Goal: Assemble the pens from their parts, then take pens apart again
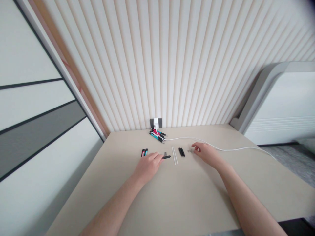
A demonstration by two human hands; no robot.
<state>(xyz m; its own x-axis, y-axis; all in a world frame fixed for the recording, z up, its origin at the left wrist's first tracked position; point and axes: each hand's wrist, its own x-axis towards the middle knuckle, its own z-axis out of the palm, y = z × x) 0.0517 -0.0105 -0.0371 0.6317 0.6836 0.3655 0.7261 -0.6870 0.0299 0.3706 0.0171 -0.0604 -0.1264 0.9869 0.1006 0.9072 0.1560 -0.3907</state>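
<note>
A beige desk top (187, 196) fills the lower half of the frame, with a slatted wall panel (172, 65) rising behind it. The left hand (147, 165) is laid palm down a little left of the frame's centre, its fingers bent. A short black pen part (166, 157) lies on the desk and sticks out to the right from under the fingertips. It is met by them at one end, but whether it is pinched or only touched cannot be told.

The right hand (208, 153) is rested on the desk right of centre, fingers loosely curled and pointed left, with nothing seen held. Its fingertips are just beside some small grey parts (190, 150); contact cannot be made out.

Between the two hands, two thin white tubes (174, 155) are laid side by side, and two short black pieces (181, 152) lie just right of them. Just above and left of the left hand, a red piece and a teal piece (144, 152) are set together.

Higher up, close to the wall, a small heap of pens (157, 134) is seen. Above it a white charger (156, 123) is plugged into a dark socket. From there a white cable (221, 149) is run to the right, passing behind the right hand. A white and grey cabinet (283, 105) stands at the right edge of the frame.
</note>
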